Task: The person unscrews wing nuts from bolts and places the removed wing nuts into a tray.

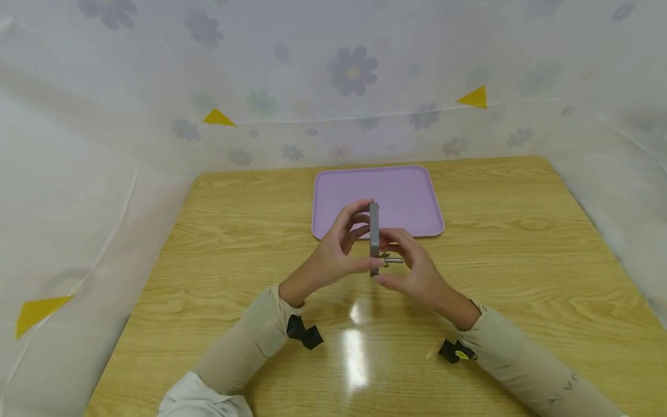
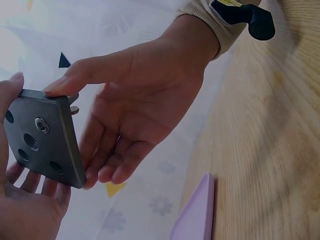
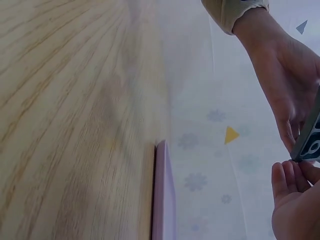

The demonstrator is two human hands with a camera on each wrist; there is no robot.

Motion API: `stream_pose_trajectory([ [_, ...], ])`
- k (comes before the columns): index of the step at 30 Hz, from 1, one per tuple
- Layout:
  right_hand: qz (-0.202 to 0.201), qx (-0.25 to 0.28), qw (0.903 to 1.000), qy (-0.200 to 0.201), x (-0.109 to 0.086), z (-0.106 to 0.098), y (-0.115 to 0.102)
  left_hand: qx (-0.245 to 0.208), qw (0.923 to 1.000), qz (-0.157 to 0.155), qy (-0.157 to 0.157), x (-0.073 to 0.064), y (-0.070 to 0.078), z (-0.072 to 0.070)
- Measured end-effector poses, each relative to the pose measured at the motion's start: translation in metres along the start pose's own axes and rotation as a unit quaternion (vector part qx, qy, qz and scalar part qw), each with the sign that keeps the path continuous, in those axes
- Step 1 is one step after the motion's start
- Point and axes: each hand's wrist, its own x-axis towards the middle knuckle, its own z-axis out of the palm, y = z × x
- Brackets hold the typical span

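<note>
A grey metal plate [image 1: 374, 231] with several round holes is held upright on edge above the table. My left hand [image 1: 333, 258] grips it from the left, thumb at the lower edge, fingers at the top. From the other side my right hand [image 1: 419, 272] holds it by thumb and fingertips. A socket-head bolt [image 2: 42, 125] sits in one hole, its head showing in the left wrist view. Its shank [image 1: 396, 260] sticks out toward my right palm, with a small brass-coloured piece, like a wing nut, near the plate. In the right wrist view, the plate [image 3: 312, 132] is partly cut off.
A shallow purple tray [image 1: 411, 200] lies on the wood-grain table [image 1: 234, 231], beyond the hands. Flower-patterned white sheeting [image 1: 292, 69] hangs behind and at both sides of the table. Yellow triangles [image 1: 474, 98] mark the sheeting.
</note>
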Motion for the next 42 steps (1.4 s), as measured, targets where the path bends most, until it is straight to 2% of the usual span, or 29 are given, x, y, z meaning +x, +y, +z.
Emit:
stream_pose_trajectory([
  [6,0.001,-0.005,0.9999,-0.014,0.0,-0.002,-0.002,0.005,0.9997,0.023,-0.003,0.0,-0.001,-0.001],
  [13,0.014,-0.014,0.999,-0.04,-0.002,-0.004,0.006,0.023,0.9993,0.028,0.006,-0.002,-0.002,-0.002],
  [17,0.057,-0.023,0.9958,-0.068,-0.004,-0.01,0.019,0.039,0.9981,0.044,0.018,-0.003,-0.003,-0.003],
  [21,0.142,0.017,0.9879,-0.061,-0.007,-0.018,0.022,0.045,0.9972,0.05,0.033,-0.004,-0.004,-0.005],
  [24,0.195,0.083,0.976,-0.052,-0.008,-0.023,0.02,0.048,0.997,0.045,0.042,-0.004,-0.004,-0.007],
  [28,0.236,0.157,0.9575,-0.052,-0.008,-0.025,0.014,0.051,0.9966,0.044,0.048,-0.005,-0.006,-0.008],
  [31,0.277,0.193,0.9398,-0.054,-0.008,-0.023,0.009,0.062,0.9961,0.043,0.046,-0.006,-0.007,-0.007],
  [37,0.358,0.255,0.8954,-0.073,-0.008,-0.017,0.005,0.101,0.9932,0.048,0.033,-0.007,-0.008,-0.004],
  [42,0.391,0.284,0.8733,-0.066,-0.009,-0.015,0.006,0.122,0.9906,0.058,0.023,-0.007,-0.008,-0.002],
])
